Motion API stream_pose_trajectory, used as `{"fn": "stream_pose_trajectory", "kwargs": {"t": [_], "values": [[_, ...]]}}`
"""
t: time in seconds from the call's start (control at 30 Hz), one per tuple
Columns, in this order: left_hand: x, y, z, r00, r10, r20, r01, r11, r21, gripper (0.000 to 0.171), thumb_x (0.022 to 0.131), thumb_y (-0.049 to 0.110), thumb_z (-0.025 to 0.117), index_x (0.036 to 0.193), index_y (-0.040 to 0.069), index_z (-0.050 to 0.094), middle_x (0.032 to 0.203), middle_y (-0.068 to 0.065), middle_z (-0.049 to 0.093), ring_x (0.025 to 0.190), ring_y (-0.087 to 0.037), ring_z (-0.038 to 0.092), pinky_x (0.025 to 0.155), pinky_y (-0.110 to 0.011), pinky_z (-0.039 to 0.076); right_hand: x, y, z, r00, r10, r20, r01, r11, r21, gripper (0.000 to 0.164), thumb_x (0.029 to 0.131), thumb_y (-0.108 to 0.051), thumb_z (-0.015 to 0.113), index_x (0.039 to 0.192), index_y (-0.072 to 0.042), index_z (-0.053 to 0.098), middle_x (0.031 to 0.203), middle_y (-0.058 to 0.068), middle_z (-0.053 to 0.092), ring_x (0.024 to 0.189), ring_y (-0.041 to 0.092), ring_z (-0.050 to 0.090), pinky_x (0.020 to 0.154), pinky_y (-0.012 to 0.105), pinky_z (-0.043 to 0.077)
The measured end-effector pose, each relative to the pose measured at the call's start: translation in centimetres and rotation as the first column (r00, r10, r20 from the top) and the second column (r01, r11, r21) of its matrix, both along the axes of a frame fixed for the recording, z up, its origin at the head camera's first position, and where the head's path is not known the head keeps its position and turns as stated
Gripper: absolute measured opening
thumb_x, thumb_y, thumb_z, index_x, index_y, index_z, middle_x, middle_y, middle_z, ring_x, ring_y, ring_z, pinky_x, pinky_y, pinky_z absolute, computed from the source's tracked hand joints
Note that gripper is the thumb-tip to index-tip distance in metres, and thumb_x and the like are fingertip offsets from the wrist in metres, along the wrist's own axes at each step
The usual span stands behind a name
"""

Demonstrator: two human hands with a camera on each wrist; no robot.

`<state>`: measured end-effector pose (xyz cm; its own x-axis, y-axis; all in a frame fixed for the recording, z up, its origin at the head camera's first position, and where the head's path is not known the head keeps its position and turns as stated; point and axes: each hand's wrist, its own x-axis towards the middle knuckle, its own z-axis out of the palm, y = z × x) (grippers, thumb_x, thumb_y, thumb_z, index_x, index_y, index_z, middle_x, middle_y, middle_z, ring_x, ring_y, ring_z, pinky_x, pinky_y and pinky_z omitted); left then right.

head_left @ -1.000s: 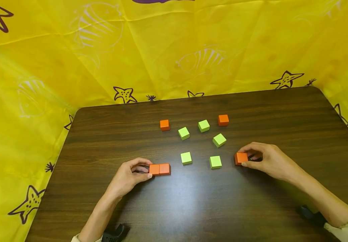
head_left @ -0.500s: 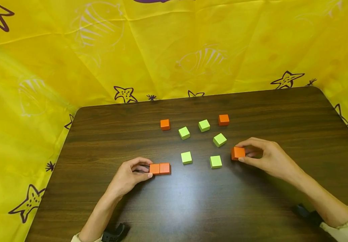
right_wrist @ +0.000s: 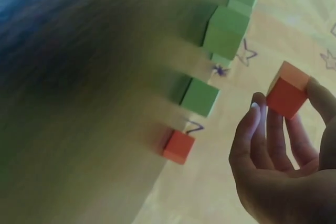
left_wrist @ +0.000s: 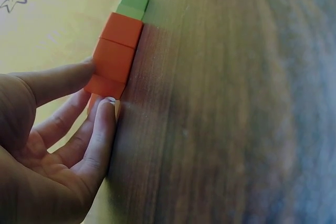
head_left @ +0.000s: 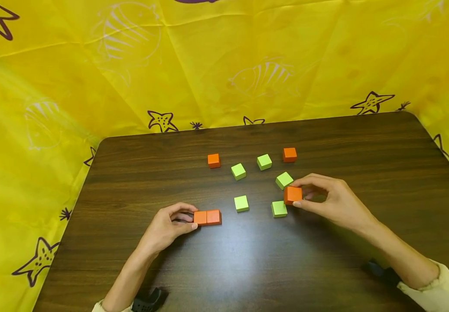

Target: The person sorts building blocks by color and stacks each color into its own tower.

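Starting from the left, a yellow cloth (head_left: 64, 86) with starfish and fish printed on it is hung around a brown table (head_left: 150, 173). An orange block (head_left: 200, 218) is pinched between thumb and fingers by the left hand (head_left: 166, 227), down on the tabletop. Its right side is butted up against a second orange block (head_left: 213, 217), so a neat little pair is made. A third orange block (head_left: 214, 160) is parked farther back. Then come the green ones: a first green block (head_left: 238, 171) toward the back, a second green block (head_left: 242, 203) closer in, a third green block (head_left: 264, 162) at the back, a fourth green block (head_left: 279, 209) up front and a fifth green block (head_left: 284, 180) behind that. A fourth orange block (head_left: 289, 154) is left at the back. Finally, a fifth orange block (head_left: 293, 195) is held up off the table, pinched between thumb and fingertips by the right hand (head_left: 335, 201).
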<state>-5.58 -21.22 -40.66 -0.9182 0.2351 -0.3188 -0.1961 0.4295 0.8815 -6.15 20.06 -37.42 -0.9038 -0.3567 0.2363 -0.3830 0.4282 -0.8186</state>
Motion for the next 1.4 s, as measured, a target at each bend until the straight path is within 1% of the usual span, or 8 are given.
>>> {"fn": "stream_pose_trajectory", "kwargs": {"t": [0.23,0.43,0.7,0.9,1.03,1.17,1.23,1.4], "values": [[-0.1,0.0,0.0,1.000,-0.006,0.000,0.006,1.000,0.009,0.038,0.081,0.002,0.081,0.116,0.004,0.067,0.107,-0.013,0.067,0.095,-0.023,0.066,0.076,-0.026,0.057,-0.7,-1.6,0.4,0.999,0.031,-0.036,-0.032,0.999,-0.020,0.038,0.077,-0.008,0.086,0.109,-0.022,0.072,0.105,-0.010,0.068,0.085,0.010,0.063,0.073,0.020,0.053],[-0.1,0.0,0.0,1.000,-0.014,-0.004,0.014,1.000,0.020,0.038,0.081,0.001,0.081,0.116,0.004,0.068,0.106,-0.014,0.068,0.094,-0.023,0.066,0.075,-0.026,0.057,-1.2,-3.2,0.8,0.997,0.060,-0.046,-0.062,0.997,-0.040,0.035,0.078,-0.010,0.086,0.107,-0.021,0.072,0.104,-0.011,0.068,0.084,0.012,0.064,0.074,0.022,0.054],[-0.1,0.0,0.1,1.000,-0.015,-0.002,0.015,1.000,0.015,0.038,0.081,0.005,0.082,0.116,0.005,0.068,0.106,-0.013,0.068,0.095,-0.023,0.066,0.075,-0.026,0.056,-1.6,-5.0,1.2,0.998,0.058,-0.029,-0.059,0.998,-0.035,0.033,0.078,-0.016,0.087,0.107,-0.023,0.072,0.102,-0.014,0.068,0.085,0.010,0.062,0.074,0.023,0.053],[0.0,0.0,0.2,1.000,-0.006,0.014,0.006,1.000,0.002,0.038,0.081,0.005,0.082,0.117,0.006,0.068,0.109,-0.013,0.067,0.097,-0.023,0.065,0.075,-0.026,0.056,-1.7,-6.4,1.3,0.998,0.067,0.014,-0.066,0.996,-0.052,0.030,0.080,-0.021,0.086,0.106,-0.027,0.072,0.099,-0.015,0.068,0.085,0.010,0.061,0.075,0.025,0.052],[0.0,0.0,0.3,1.000,0.007,0.026,-0.007,1.000,0.002,0.038,0.081,0.005,0.082,0.117,0.005,0.068,0.112,-0.014,0.065,0.097,-0.024,0.065,0.075,-0.026,0.056,-1.7,-7.4,1.2,0.996,0.081,0.029,-0.079,0.994,-0.080,0.029,0.080,-0.021,0.085,0.106,-0.025,0.073,0.099,-0.014,0.067,0.085,0.011,0.063,0.075,0.027,0.054],[0.1,0.1,0.2,0.999,0.012,0.030,-0.012,1.000,0.017,0.038,0.081,0.005,0.082,0.117,0.005,0.068,0.110,-0.014,0.065,0.096,-0.024,0.065,0.076,-0.026,0.057,-1.8,-8.4,1.0,0.994,0.095,0.050,-0.090,0.990,-0.107,0.029,0.081,-0.019,0.085,0.106,-0.024,0.073,0.100,-0.014,0.068,0.086,0.010,0.065,0.075,0.028,0.056],[0.1,0.1,0.1,1.000,0.011,0.027,-0.011,1.000,0.018,0.038,0.081,0.005,0.082,0.117,0.005,0.068,0.110,-0.014,0.065,0.096,-0.024,0.065,0.076,-0.026,0.057,-1.9,-8.9,1.0,0.993,0.104,0.057,-0.097,0.989,-0.107,0.029,0.081,-0.018,0.085,0.106,-0.024,0.073,0.100,-0.014,0.068,0.086,0.009,0.066,0.075,0.028,0.057],[0.0,0.0,0.1,1.000,0.002,0.009,-0.003,1.000,0.018,0.038,0.081,0.003,0.081,0.117,0.004,0.068,0.108,-0.014,0.067,0.095,-0.024,0.065,0.075,-0.026,0.057,-1.9,-10.5,0.7,0.991,0.125,0.055,-0.121,0.990,-0.068,0.030,0.079,-0.020,0.086,0.106,-0.022,0.073,0.101,-0.014,0.068,0.087,0.009,0.067,0.076,0.027,0.057]]}}
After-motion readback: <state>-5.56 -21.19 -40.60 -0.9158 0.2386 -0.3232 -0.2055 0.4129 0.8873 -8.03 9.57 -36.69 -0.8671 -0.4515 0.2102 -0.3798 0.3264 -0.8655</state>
